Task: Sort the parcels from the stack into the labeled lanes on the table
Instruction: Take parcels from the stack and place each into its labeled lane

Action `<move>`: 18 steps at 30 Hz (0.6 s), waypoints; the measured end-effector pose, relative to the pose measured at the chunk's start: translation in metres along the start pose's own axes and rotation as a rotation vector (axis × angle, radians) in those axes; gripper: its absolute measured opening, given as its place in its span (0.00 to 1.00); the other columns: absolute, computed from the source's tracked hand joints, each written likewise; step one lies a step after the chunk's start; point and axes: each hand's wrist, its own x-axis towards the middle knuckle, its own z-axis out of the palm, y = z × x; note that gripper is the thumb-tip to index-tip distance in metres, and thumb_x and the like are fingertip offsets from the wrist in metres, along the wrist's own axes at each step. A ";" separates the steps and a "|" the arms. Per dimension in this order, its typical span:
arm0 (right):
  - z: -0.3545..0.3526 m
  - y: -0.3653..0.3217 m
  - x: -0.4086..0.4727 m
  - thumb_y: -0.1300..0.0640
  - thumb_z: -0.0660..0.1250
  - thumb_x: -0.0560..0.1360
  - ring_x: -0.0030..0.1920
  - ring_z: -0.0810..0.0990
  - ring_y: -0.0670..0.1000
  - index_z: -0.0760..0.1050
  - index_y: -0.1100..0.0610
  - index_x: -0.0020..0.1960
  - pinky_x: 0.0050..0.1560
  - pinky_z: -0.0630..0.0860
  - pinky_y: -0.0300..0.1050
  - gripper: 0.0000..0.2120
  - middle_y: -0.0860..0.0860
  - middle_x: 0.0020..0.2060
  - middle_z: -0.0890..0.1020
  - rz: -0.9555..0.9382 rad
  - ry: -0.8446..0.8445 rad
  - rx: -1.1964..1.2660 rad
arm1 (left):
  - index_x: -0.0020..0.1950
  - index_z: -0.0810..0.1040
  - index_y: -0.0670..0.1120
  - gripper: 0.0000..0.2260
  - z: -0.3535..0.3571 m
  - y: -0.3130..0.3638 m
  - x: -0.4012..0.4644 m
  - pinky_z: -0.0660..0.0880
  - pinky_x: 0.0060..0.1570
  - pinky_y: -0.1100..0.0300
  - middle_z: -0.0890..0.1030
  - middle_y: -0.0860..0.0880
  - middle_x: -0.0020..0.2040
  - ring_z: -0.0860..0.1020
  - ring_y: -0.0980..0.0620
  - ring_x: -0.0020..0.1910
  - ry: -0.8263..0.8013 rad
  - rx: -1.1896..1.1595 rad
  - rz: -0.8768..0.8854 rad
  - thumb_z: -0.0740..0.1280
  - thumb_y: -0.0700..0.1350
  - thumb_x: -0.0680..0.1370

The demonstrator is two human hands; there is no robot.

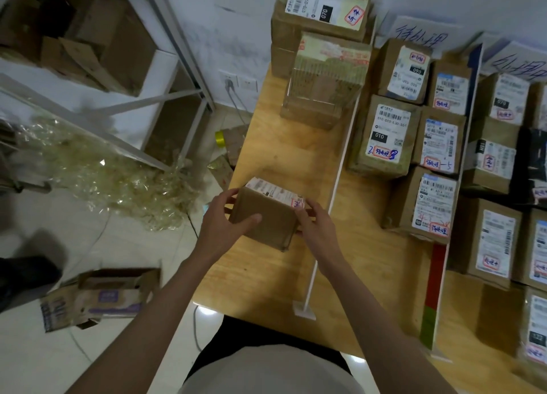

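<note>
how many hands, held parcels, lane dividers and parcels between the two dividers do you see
hands: 2 (left hand, right hand)
held parcel: 1
lane dividers: 2
parcels between the dividers: 5
total: 10

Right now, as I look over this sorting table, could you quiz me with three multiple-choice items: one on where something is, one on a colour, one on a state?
1. Where is the small parcel that the hands hold?
A. In the leftmost lane, near the table's front
B. On the floor
C. On the metal shelf

2. What colour is the roll of tape on the floor?
A. Blue
B. Yellow
C. Black

3. How is the small parcel held?
A. By the left hand alone
B. By no hand
C. By both hands, one on each side

Answers: 1 A, it sits left of the white divider. 2 B, the roll shows yellow. 3 C, the left hand and right hand grip opposite sides.
</note>
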 end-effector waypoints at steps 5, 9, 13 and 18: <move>0.002 0.009 -0.020 0.56 0.72 0.75 0.58 0.80 0.53 0.63 0.54 0.77 0.60 0.79 0.56 0.33 0.54 0.61 0.76 0.030 -0.111 -0.008 | 0.62 0.77 0.55 0.21 -0.008 -0.001 -0.015 0.73 0.42 0.72 0.78 0.58 0.57 0.77 0.64 0.52 0.044 -0.056 -0.076 0.69 0.63 0.74; 0.001 0.008 -0.027 0.58 0.75 0.73 0.53 0.82 0.53 0.68 0.53 0.71 0.56 0.81 0.54 0.30 0.54 0.56 0.78 0.035 -0.130 0.000 | 0.63 0.77 0.53 0.17 -0.011 -0.002 -0.011 0.72 0.45 0.71 0.80 0.59 0.56 0.79 0.61 0.54 -0.026 -0.089 -0.077 0.70 0.56 0.76; -0.006 0.005 -0.021 0.54 0.72 0.76 0.49 0.83 0.53 0.74 0.60 0.60 0.49 0.83 0.52 0.17 0.55 0.53 0.80 0.029 -0.079 -0.040 | 0.64 0.77 0.52 0.16 -0.016 -0.008 -0.005 0.74 0.55 0.63 0.81 0.57 0.58 0.78 0.58 0.57 -0.137 -0.102 -0.044 0.69 0.52 0.78; -0.009 -0.001 -0.012 0.50 0.73 0.75 0.56 0.81 0.53 0.75 0.58 0.61 0.54 0.79 0.48 0.20 0.52 0.55 0.82 -0.010 -0.213 -0.305 | 0.67 0.76 0.51 0.17 -0.021 -0.011 0.012 0.68 0.52 0.72 0.80 0.57 0.58 0.76 0.62 0.58 -0.280 0.072 0.061 0.68 0.50 0.79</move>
